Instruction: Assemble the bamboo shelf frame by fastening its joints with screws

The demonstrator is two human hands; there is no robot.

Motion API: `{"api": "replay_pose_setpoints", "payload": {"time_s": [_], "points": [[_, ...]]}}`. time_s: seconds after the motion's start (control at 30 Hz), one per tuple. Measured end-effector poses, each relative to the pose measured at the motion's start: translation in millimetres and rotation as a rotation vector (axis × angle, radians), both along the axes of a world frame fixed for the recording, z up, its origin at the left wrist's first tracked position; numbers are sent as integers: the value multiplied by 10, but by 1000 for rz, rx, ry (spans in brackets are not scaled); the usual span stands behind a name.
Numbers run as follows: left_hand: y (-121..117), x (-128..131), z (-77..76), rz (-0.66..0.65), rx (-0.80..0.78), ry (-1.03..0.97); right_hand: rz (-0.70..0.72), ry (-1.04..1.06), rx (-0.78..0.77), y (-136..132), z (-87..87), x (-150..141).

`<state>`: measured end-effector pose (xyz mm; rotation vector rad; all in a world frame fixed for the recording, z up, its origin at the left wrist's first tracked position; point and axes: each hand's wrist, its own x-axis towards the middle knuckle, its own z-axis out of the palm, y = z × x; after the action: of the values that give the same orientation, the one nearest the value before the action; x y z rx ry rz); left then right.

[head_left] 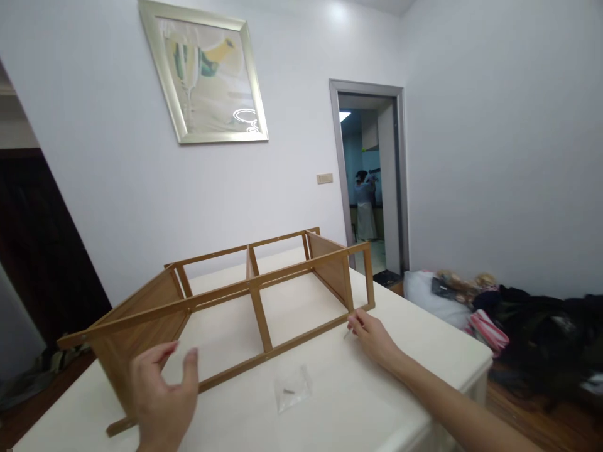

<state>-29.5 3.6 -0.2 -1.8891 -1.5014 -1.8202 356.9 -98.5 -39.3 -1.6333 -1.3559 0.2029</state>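
Note:
A brown wooden shelf frame (261, 314) lies on its side on the white table (377, 389), with panels fitted between its rails. My left hand (162, 389) is raised before its left end panel (127, 348), thumb and fingers apart and nothing between them. Close to the lower rail at the right, my right hand (370, 333) pinches a thin, light-coloured rod (347, 334), too small to name. Between my hands rests a small clear plastic bag (301, 380); one screw (289, 391) shows in it.
Behind the table stands a white wall with a framed picture (214, 75). A doorway (372, 176) at the right shows a person (365, 207) in another room. Clothes and bags (541, 333) are heaped beyond the table's right edge.

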Motion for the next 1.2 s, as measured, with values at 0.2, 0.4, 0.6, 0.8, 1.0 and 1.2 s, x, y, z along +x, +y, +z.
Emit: {"api": "replay_pose_setpoints", "payload": {"time_s": [0.2, 0.4, 0.6, 0.8, 1.0, 1.2], "points": [[-431, 1078, -279, -697, -158, 582, -35, -91, 2, 16, -31, -7], [-359, 1988, -137, -711, -437, 703, -81, -155, 29, -17, -15, -2], [-241, 2483, -184, -635, -587, 734, -78, -197, 77, -46, 10, -9], [-131, 2579, -261, -546, -747, 685, -55, -239, 105, -33, 26, -9], [-160, 2361, -217, -562, -782, 666, -40, -273, 186, -153, 81, -159], [-253, 2090, -187, -609, -767, 681, -39, -288, 276, -434, -54, -342]]}}
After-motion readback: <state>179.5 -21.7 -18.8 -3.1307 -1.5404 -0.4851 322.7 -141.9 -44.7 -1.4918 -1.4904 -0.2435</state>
